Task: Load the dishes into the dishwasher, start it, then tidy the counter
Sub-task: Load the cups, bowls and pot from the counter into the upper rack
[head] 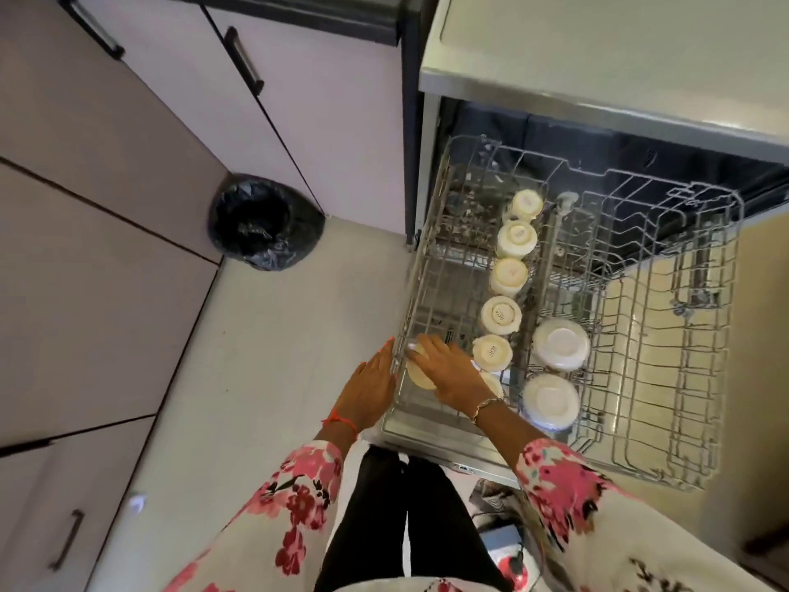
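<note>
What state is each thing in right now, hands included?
Dishwasher door, open, folded down.
Rack, pulled out, part loaded.
Row of cups, upside down in the rack's left side.
Two bowls, upside down, beside the cups.
Right hand, grips a cream cup at the rack's near left corner.
Left hand, fingers straight, touching the rack's left rim.
Bin, uncovered, black liner.
Cabinet doors, shut.
</note>
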A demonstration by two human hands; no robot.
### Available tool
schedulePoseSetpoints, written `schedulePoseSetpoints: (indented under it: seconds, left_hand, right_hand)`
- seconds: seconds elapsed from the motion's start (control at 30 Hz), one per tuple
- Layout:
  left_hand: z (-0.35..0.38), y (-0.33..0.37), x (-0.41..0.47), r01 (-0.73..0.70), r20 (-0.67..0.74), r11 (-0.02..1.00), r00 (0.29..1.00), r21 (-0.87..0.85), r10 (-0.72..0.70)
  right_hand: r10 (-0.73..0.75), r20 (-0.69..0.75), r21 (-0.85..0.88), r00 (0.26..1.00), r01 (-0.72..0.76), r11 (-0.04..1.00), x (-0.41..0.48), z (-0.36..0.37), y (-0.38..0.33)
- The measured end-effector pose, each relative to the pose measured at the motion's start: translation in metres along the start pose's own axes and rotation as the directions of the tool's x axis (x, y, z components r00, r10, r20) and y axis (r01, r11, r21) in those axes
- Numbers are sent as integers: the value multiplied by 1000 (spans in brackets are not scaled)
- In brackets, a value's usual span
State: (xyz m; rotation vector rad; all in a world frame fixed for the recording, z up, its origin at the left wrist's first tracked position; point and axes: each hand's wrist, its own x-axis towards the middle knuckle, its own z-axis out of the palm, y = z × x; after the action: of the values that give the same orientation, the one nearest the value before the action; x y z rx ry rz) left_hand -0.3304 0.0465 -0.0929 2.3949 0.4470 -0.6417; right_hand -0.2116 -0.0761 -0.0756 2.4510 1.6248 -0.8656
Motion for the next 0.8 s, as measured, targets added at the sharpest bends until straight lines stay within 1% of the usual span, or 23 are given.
schedulePoseSetpoints:
  seconds: [0.07, 0.13, 0.2, 0.27, 0.33, 0.43, 0.5, 0.57, 0.67, 0.73, 0.8]
  left_hand:
    - [-1, 1, 0, -4, -5, 999, 1000, -35, 4]
    - [-3, 4, 0, 1, -10, 998, 1000, -65, -1]
    - [-4, 4, 0, 8, -21, 995, 1000, -95, -10]
    - [-4, 3, -1, 14, -21, 996, 1000, -86, -16]
    - [-3, 4, -2, 14, -25, 998, 1000, -63, -16]
    - [-1, 4, -1, 33, -14, 999, 999, -36, -34]
    - [0, 4, -1, 44, -17, 998, 999, -34, -44]
    - [0, 4, -1, 49, -19, 998, 999, -38, -49]
    - [-5, 6, -2, 50, -8, 999, 999, -14, -50]
    - [-11, 7, -3, 46, 0, 999, 999, -1, -46]
    - [-19, 9, -8, 23, 0, 998, 1000, 57, -23]
  right_hand:
    - [-22, -11, -36, 1000, 22, 999, 3, 5, 3]
    - [-40, 21, -86, 999, 42, 995, 5, 9, 6]
    - [-59, -35, -93, 998, 55, 994, 8, 18, 10]
    - [-65, -69, -40, 996, 62, 997, 9, 20, 9]
    - [-20, -72, 28, 997, 22, 999, 10, 20, 8]
    - [40, -57, 189, 998, -28, 982, 11, 25, 12]
    - [64, -11, 236, 998, -60, 970, 11, 28, 14]
    - [85, 42, 242, 995, -93, 966, 11, 26, 14]
    - [66, 38, 229, 997, -73, 971, 8, 20, 10]
    - [90, 22, 218, 996, -93, 971, 4, 18, 11]
    - [100, 20, 239, 995, -101, 966, -1, 13, 11]
